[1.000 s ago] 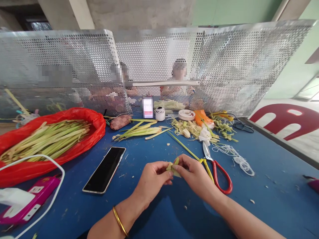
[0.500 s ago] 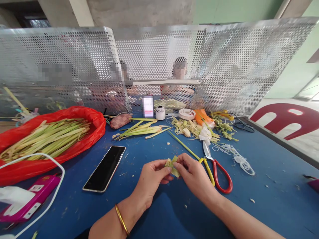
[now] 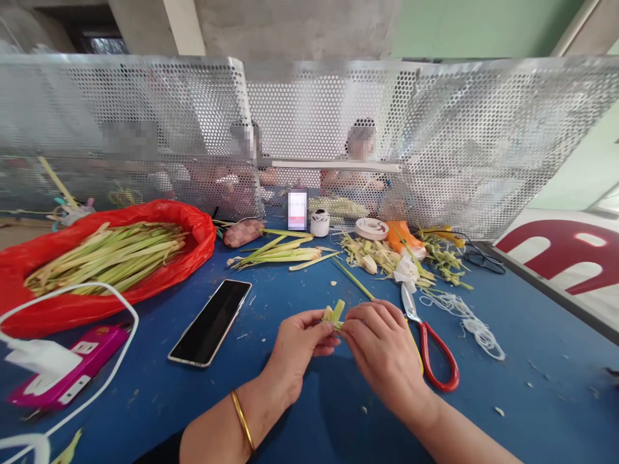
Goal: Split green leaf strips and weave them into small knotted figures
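Observation:
My left hand [image 3: 302, 341] pinches a small folded piece of pale green leaf [image 3: 333, 314] between thumb and fingers, just in front of me over the blue table. My right hand [image 3: 384, 348] closes its fingertips on the right edge of the same piece, with the back of the hand upward. Scissors [image 3: 438, 357] with one red and one yellow handle lie just right of my right hand, which partly covers the yellow one. A thin green stalk [image 3: 355, 280] lies behind my right hand.
Long leaves fill a red bag [image 3: 203, 241] at left. A black phone [image 3: 211, 322], a magenta power strip [image 3: 72, 367], a leaf bundle [image 3: 278, 252], scraps [image 3: 374, 254], a tape roll [image 3: 371, 229] and white string [image 3: 483, 335] lie around. Behind a perforated screen [image 3: 300, 96], people sit.
My right hand has turned more palm-down, its fingers now bunched at the leaf piece's right edge. One leaf end now sticks upward. The view has shifted slightly, moving the surroundings right.

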### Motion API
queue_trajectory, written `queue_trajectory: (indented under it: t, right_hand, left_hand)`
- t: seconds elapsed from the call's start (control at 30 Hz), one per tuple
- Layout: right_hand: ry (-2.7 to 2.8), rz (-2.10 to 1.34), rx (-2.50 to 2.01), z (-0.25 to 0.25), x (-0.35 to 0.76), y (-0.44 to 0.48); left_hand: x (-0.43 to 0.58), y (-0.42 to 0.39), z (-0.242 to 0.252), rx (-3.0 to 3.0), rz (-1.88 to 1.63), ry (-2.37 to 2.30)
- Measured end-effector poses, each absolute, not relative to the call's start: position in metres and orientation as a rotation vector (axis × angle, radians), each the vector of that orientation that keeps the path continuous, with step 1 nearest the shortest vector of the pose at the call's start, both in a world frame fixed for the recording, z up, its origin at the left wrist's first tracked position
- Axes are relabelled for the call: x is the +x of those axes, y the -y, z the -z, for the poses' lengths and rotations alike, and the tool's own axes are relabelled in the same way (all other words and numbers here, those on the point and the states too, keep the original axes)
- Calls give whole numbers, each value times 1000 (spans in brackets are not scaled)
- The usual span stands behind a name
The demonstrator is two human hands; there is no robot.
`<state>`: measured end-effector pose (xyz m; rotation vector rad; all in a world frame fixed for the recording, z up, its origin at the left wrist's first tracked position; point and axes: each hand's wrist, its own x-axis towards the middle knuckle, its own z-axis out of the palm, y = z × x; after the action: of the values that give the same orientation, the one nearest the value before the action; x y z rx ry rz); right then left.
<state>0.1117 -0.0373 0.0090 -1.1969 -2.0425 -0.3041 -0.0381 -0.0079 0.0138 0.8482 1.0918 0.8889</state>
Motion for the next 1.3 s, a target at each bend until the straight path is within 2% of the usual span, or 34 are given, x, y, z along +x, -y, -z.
queue_trajectory:
  t: [0.17, 0.33, 0.47, 0.57, 0.77, 0.93, 1.0, 1.17, 1.3]
  right_hand:
    - [2143, 308, -1175, 1, 100, 44]
    - [2008, 20, -1241, -6, 103, 41]
    - [1868, -89, -1478, -13, 120, 35]
    - [1941, -352, -1579, -9, 124, 32]
    - [1887, -382, -1303, -7, 113, 39]
    - [1770, -799, -1128, -14, 108, 39]
    - [1777, -807, -1092, -14, 109, 38]
    - [1965, -559, -1011, -11, 110, 40]
    - [1831, -617, -1062, -10, 109, 39]
  left_hand:
    - [-36, 8, -7, 841, -918, -1061]
    - [-40, 4, -6, 845, -909, -1122]
    - [-45, 1, -12, 858, -940, -1151]
    - [-46, 1, -16, 876, -934, -1145]
    - [-44, 1, -14, 870, -966, -1144]
    - [-41, 2, -11, 930, -974, -1115]
    - [-40, 3, -12, 981, -976, -1120]
    - [-39, 8, -16, 1021, -978, -1074]
    - [-39, 8, -17, 1018, -933, -1045]
